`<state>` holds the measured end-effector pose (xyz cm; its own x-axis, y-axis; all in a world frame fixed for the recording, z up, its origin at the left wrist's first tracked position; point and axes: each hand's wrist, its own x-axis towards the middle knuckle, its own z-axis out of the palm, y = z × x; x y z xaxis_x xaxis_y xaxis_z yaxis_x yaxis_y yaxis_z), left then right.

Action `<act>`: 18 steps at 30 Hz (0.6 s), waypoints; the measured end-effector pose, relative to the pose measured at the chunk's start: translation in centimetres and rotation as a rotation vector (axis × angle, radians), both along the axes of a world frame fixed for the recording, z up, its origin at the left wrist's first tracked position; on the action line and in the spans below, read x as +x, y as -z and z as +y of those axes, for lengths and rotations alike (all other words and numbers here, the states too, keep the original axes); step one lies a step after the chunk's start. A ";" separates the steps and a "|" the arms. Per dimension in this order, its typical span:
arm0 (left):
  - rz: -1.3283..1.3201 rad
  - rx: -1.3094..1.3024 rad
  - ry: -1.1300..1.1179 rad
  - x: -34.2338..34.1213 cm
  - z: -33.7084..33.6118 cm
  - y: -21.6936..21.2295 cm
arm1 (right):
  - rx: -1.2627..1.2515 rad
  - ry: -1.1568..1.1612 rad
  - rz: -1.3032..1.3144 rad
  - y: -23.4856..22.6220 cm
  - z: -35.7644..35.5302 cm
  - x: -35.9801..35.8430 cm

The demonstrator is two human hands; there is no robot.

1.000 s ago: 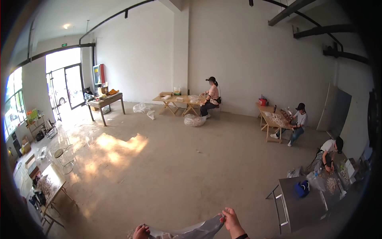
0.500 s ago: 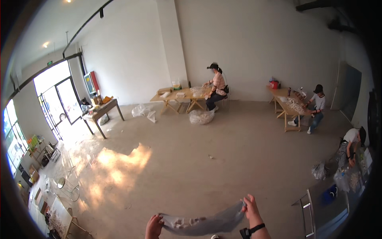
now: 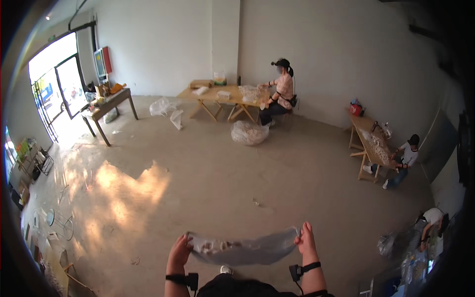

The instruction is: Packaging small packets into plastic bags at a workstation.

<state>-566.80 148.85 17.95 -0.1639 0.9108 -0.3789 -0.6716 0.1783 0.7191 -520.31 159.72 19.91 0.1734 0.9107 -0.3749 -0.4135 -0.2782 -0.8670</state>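
A translucent grey plastic bag (image 3: 262,254) is stretched sideways between my two hands, sagging a little in the middle. Small pale pieces (image 3: 220,246) show in its left half; their kind is too unclear to tell. My left hand (image 3: 179,250) grips the bag's left end, fingers closed on the plastic. At the other end my right hand (image 3: 306,239) pinches the corner, with the thumb side up. Each wrist carries a black strap with a small box. My white shoe (image 3: 226,270) shows on the floor below the bag.
A person (image 3: 282,89) sits at a wooden table (image 3: 210,93) beside a full clear bag (image 3: 249,133). Another works at a right-hand table (image 3: 363,126); a third bends over at lower right (image 3: 433,222). A dark-legged table (image 3: 106,105) stands near the open door. A wire-framed stool (image 3: 62,222) stands left.
My view has tilted down and turned slightly, so more of my forearms shows. Both hands still hold the bag, which now hangs more level, its right end lower than before.
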 end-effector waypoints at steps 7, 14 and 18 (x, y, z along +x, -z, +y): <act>0.168 -0.156 0.130 -2.2 25.2 -3.9 | 0.009 0.102 0.060 -0.6 17.4 -1.5; 0.193 -0.162 0.126 -4.4 45.7 -2.7 | 0.028 0.026 0.026 0.2 39.6 -4.5; 0.230 -0.199 0.086 -6.9 55.4 -2.3 | 0.002 -0.079 0.031 0.2 52.6 -8.0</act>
<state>-573.67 204.23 20.25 -0.1915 0.8367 -0.5131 -0.4718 0.3799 0.7956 -528.29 212.30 19.68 0.0894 0.9217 -0.3774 -0.4171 -0.3094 -0.8546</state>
